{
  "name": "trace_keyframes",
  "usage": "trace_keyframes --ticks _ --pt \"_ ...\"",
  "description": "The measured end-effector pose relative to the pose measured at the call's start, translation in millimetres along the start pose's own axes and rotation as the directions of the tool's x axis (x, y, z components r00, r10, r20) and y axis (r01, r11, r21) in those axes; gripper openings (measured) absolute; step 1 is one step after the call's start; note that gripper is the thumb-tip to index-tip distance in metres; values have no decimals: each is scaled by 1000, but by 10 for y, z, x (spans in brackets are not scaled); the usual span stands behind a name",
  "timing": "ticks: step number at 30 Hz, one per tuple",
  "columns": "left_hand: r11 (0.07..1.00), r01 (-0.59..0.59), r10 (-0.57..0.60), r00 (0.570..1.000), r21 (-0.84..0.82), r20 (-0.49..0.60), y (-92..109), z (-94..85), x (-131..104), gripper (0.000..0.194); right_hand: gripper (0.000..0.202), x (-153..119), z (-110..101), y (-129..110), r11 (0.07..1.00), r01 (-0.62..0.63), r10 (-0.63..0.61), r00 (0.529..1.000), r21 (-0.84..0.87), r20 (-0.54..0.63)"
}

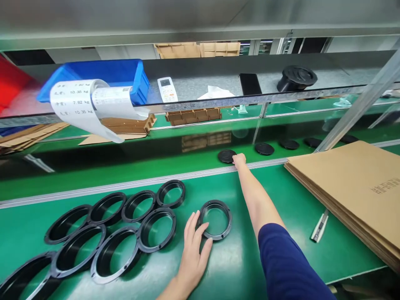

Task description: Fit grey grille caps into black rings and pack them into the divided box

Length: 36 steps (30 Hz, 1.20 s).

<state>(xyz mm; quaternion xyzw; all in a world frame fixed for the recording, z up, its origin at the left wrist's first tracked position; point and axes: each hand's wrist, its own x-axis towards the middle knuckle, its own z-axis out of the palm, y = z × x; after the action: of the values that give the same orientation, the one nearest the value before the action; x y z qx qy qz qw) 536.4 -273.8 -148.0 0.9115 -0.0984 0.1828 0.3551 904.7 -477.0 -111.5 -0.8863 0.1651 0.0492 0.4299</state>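
Observation:
My left hand (196,252) rests on the green table with its fingers spread. Its fingertips touch the left side of a single black plastic ring (229,220), which lies flat with the table showing through its hole. My right arm is stretched forward to the green strip behind the metal rail. There my right hand (239,160) pinches the right edge of a round black lid (226,156). Another black lid (264,149) lies to the right of that hand, with several more beyond it. To the left of my left hand, several deeper black rings (144,231) lie close together.
Cardboard sheets (346,166) are stacked at right, beside a utility knife (320,227). A slanted metal post (359,102) stands behind them. The shelf above holds a blue bin (142,83) with printed labels (75,98), a remote (168,89), a phone (250,84) and a black part (296,78).

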Motion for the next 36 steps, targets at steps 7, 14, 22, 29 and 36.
trace_keyframes --ticks 7,14,22,29,36 --pt "909 175 -236 964 -377 -122 38 23 518 50 18 -732 140 -211 857 -87 6 987 507 161" --pt "-195 223 -494 819 -955 292 171 -264 1054 78 47 -2345 55 76 612 -325 -320 732 721 601" --pt "-582 109 -417 810 -806 411 339 -723 669 45 48 -2827 -82 11 598 741 -798 588 306 133" --pt "-530 177 -414 799 -829 435 371 -832 337 46 76 -2974 -4 8 481 866 -855 428 139 293" --pt "-543 260 -362 786 -799 502 446 -821 250 54 76 -3035 -235 18 646 665 -763 573 374 300"
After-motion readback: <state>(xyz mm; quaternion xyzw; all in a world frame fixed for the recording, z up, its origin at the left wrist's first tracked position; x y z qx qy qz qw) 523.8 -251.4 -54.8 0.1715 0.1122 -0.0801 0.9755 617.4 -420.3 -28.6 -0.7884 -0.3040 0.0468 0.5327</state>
